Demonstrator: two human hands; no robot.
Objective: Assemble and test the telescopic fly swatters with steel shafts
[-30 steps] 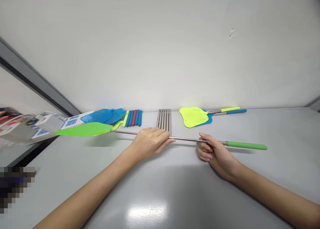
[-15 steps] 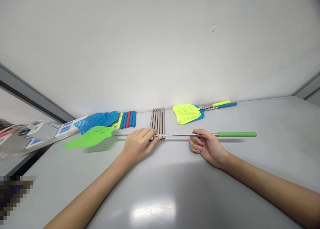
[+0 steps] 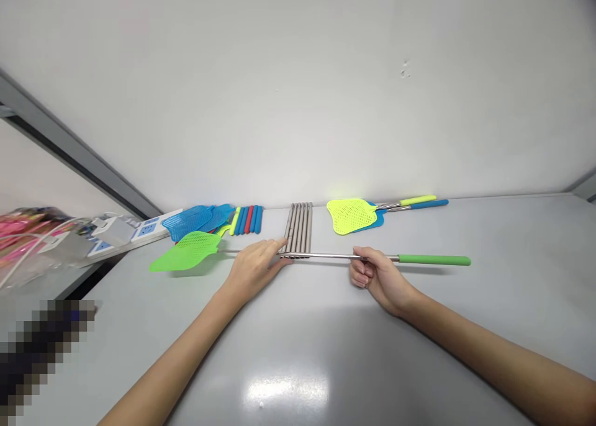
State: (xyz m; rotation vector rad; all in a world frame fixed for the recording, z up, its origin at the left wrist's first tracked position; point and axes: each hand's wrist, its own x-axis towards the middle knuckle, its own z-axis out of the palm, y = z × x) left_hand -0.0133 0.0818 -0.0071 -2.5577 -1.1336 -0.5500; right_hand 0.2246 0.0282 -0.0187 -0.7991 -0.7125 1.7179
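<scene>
A green fly swatter with a thin metal rod lies crosswise in both my hands, its perforated green head [image 3: 189, 252] on the left and its green handle [image 3: 433, 260] on the right. My left hand [image 3: 251, 267] is closed around the rod near the head, its fingertips beside the lower ends of a row of metal tubes [image 3: 300, 224]. My right hand [image 3: 382, 280] grips the rod just left of the handle, fingers curled. Part of the rod is hidden behind the left hand.
Blue swatter heads [image 3: 186, 222] and a row of coloured handle grips [image 3: 251, 220] lie at the back left. A yellow swatter [image 3: 351, 216] rests over a blue one [image 3: 426, 204] by the wall. A power strip [image 3: 151, 230] and bagged items [image 3: 28, 246] are at left.
The swatter's exposed rod looks shorter, with the handle and my right hand shifted left and the head nearer my left hand. The camera view has also shifted a little.
</scene>
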